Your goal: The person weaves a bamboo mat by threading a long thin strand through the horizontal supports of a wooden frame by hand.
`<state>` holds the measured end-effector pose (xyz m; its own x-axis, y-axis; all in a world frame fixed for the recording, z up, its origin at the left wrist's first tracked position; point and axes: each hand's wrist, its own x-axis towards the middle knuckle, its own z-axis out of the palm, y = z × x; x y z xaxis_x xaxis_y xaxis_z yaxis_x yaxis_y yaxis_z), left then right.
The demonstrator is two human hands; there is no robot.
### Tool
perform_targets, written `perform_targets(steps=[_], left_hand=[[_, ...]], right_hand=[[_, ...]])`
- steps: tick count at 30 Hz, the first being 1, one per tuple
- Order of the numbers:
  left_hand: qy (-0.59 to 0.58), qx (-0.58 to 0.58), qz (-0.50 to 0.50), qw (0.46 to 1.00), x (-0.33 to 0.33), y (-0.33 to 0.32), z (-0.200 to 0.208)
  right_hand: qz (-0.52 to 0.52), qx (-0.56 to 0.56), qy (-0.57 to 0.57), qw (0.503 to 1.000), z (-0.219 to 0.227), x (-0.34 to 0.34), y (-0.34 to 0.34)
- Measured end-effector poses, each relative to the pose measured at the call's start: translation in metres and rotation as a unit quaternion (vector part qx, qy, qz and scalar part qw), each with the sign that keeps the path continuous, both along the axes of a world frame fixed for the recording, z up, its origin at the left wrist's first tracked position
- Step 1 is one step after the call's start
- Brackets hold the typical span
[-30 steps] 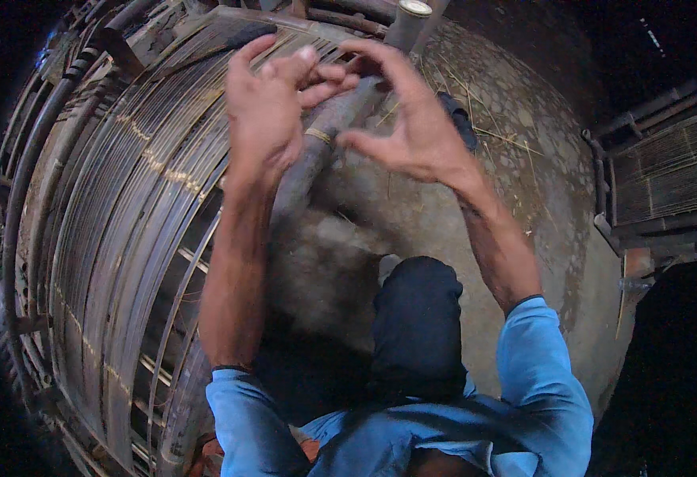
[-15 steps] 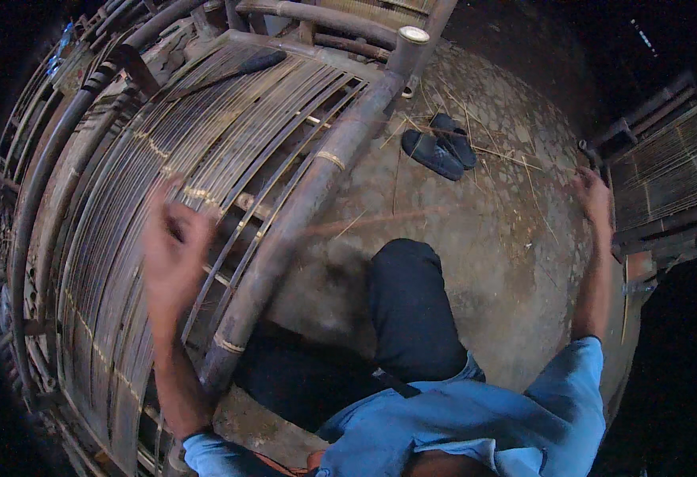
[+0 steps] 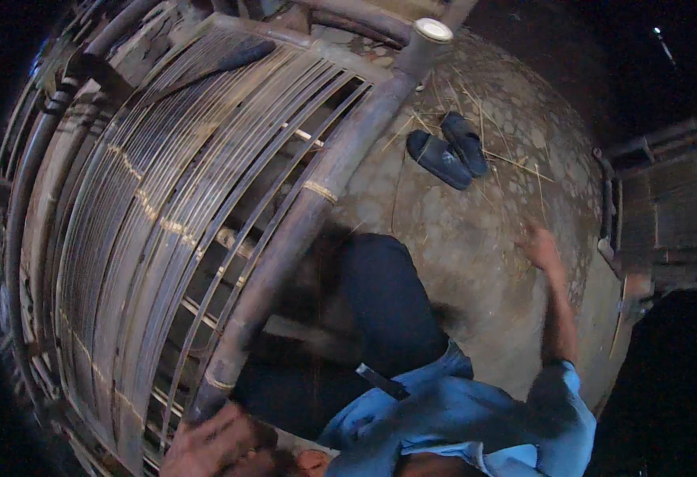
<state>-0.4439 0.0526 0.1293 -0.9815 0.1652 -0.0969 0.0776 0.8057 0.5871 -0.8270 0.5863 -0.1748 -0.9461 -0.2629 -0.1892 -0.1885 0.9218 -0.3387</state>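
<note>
My left hand (image 3: 213, 445) is low in the view, beside the near end of the thick bamboo rail (image 3: 285, 254) of a slatted bamboo bench (image 3: 118, 262). Blur smears its fingers, and whether it holds anything does not show. Out over the floor on the right is my right hand (image 3: 541, 248), arm bent, its fingertips blurred too. Thin bamboo slats run lengthwise along the bench, bound by pale cross lashings (image 3: 148, 208). Wider gaps part the slats near the rail.
A long knife-like tool with a dark handle (image 3: 245, 56) lies across the bench's far end. Black slippers (image 3: 444, 159) and thin loose strips (image 3: 515, 162) lie on the rough floor (image 3: 484, 294). A woven bamboo panel (image 3: 666, 207) stands at the right.
My left hand has come back from above the slats to the rail's near end. My right hand has moved inward and lower. The view has shifted slightly.
</note>
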Motion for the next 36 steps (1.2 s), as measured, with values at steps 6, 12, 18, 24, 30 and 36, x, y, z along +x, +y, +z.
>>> perform_targets(steps=[6,12,18,24,30,36], left_hand=[[-0.090,0.107,0.052,0.989,-0.040,0.033,0.080],[-0.017,0.046,0.269,0.962,-0.052,0.056,0.042],[0.075,0.029,0.443,0.893,-0.050,0.061,0.008],[0.153,0.035,0.523,0.838,-0.040,0.049,-0.006],[0.253,0.042,0.565,0.784,-0.023,0.038,-0.008],[0.349,0.065,0.559,0.749,-0.003,0.019,0.003]], right_hand=[[0.257,-0.315,0.075,0.910,0.087,-0.022,-0.288],[0.443,-0.441,0.060,0.778,0.102,-0.003,-0.372],[0.569,-0.489,0.013,0.661,0.084,-0.012,-0.381],[0.453,-0.479,-0.018,0.752,0.091,-0.020,-0.332],[0.529,-0.479,-0.136,0.688,0.100,-0.031,-0.350],[0.445,-0.277,0.101,0.845,0.058,-0.180,-0.438]])
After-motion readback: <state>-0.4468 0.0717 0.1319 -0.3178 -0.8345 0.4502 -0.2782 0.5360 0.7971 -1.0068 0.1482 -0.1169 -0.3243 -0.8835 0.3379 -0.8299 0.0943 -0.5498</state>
